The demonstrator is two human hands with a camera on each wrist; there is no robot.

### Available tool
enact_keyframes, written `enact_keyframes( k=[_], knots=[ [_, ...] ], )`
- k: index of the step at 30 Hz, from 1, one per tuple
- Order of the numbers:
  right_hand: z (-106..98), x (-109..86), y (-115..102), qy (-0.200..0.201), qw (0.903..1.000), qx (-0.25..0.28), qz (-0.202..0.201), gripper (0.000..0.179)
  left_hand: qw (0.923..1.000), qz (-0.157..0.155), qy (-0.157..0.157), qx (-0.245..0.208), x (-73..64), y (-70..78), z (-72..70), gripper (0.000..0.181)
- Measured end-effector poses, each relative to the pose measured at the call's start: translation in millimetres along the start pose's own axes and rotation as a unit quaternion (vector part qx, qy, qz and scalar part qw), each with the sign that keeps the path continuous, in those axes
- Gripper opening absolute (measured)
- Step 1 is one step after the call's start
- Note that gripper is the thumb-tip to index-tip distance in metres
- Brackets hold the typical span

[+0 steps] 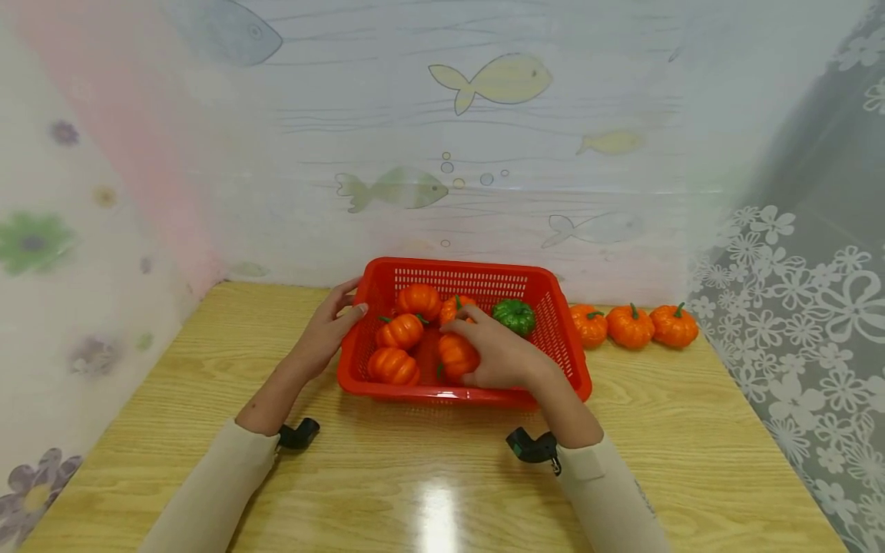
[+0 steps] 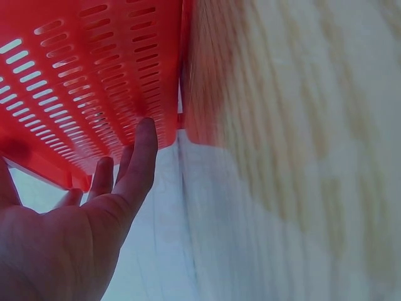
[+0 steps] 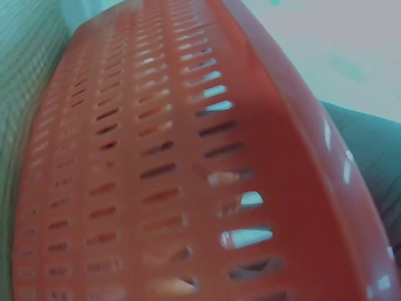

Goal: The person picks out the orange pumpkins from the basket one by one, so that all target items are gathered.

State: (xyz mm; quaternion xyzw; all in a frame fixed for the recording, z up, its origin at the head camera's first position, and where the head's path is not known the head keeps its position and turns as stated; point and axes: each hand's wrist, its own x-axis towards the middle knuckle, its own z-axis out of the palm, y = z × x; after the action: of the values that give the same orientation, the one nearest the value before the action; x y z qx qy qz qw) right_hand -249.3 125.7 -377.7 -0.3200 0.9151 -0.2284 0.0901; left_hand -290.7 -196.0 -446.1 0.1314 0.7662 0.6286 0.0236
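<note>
A red plastic basket (image 1: 462, 394) with slotted walls stands on the wooden table, holding several small orange pumpkins (image 1: 393, 367) and one green pumpkin (image 1: 514, 316). Inside it, my right hand (image 1: 499, 355) grips an orange pumpkin (image 1: 456, 356) near the front wall, fingers curled over its top and thumb low at its side. My left hand (image 1: 328, 329) rests against the basket's left side, thumb at the rim. In the left wrist view, the fingers (image 2: 143, 153) of that hand lie fairly straight along the slotted outer wall. The right wrist view shows the basket's outer wall (image 3: 125, 150), which hides the right hand.
Three more orange pumpkins (image 1: 631, 326) sit in a row on the table (image 1: 429, 476), right of the basket. Behind rises a wall (image 1: 484, 138) with painted fish, close to the basket's back. A flower-patterned panel (image 1: 802, 369) borders the table on the right.
</note>
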Motion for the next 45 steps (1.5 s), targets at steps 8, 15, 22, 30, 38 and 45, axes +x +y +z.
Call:
enact_keyframes(
  k=[8, 15, 22, 30, 38, 45],
  knots=[
    [-5.8, -8.7, 11.2, 0.048, 0.9986, 0.022, -0.002, 0.073, 0.9999, 0.004, 0.001, -0.009, 1.7, -2.8, -1.0, 0.062],
    [-7.4, -20.0, 24.8, 0.112, 0.9923, 0.048, -0.023, 0.08, 1.0, 0.001, -0.001, -0.005, 0.6, -0.5, -0.6, 0.062],
    [-10.2, -34.6, 25.9, 0.16, 0.9827, 0.077, -0.051, 0.078, 1.0, 0.003, 0.003, -0.006, 0.6, -0.8, -1.0, 0.061],
    [-12.2, -55.3, 27.3, 0.192, 0.9739, 0.12, -0.019, 0.072, 1.0, 0.003, 0.001, -0.008, 0.0, -0.2, -0.2, 0.061],
    [-15.9, -80.7, 35.6, 0.194, 0.9683, 0.158, 0.005, 0.071, 1.0, -0.003, 0.001, -0.007, 1.3, -2.7, -0.1, 0.061],
    [-17.2, -97.3, 45.3, 0.206, 0.9634, 0.171, 0.013, 0.071, 1.0, -0.001, 0.002, -0.006, 2.3, -5.4, -0.1, 0.06]
  ],
)
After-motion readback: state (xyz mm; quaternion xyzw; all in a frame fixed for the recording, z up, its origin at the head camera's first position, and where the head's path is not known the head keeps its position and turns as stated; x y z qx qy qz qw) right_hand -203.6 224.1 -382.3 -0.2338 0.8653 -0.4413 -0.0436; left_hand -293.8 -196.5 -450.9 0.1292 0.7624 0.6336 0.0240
